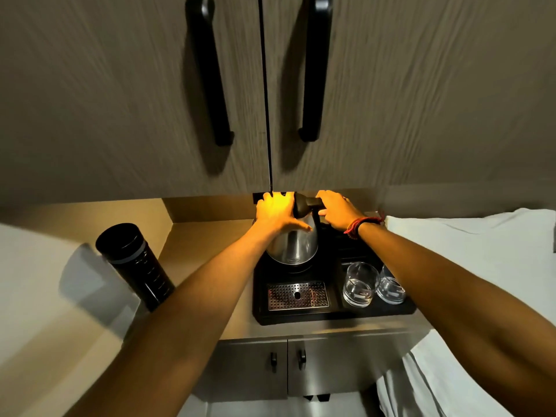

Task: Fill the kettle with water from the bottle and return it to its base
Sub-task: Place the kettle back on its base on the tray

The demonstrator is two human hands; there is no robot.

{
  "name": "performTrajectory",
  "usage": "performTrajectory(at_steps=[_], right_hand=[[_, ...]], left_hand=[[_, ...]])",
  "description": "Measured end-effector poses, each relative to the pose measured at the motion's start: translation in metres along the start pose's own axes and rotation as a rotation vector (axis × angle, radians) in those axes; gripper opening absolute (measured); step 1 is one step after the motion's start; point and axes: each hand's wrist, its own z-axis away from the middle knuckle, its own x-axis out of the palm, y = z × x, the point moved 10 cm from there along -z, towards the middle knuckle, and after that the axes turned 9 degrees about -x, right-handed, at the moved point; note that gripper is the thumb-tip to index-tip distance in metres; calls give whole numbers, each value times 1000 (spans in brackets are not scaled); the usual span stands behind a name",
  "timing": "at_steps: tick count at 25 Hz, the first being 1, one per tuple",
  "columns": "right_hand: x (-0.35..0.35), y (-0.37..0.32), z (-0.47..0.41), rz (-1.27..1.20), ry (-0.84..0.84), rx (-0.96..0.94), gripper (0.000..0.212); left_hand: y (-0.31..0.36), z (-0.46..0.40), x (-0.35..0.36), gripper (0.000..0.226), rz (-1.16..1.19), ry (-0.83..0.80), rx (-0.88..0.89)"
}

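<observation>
A shiny steel kettle (293,246) with a black lid and handle sits on a black tray (334,316) on the counter, under the wall cupboards. My left hand (276,210) lies flat over the kettle's top, thumb down its steel side. My right hand (337,210) is closed around the black handle at the top right. A red thread band circles my right wrist. The kettle's base is hidden beneath it. No water bottle shows clearly in view.
Two clear glasses (361,284) stand on the tray's right part, behind my right forearm. A perforated metal drip grid (298,295) is at the tray's front. A tall black cylinder (135,263) stands at the left. Cupboard doors with black handles (210,73) hang low overhead.
</observation>
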Motion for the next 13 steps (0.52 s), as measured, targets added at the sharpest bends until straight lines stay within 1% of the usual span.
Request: performTrajectory(at_steps=[5,9,11,13], right_hand=[[12,-3,6,71,-42,-75,30],[12,1,13,54,23,-57,31],[12,9,21,47,87,-10,45],[14,16,29,124,116,39,59]], left_hand=[[-3,3,6,109,-19,-21,2],[-5,8,6,114,-1,22,25],[-7,13,6,118,24,66,29],[-12,21,6,118,53,116,43]])
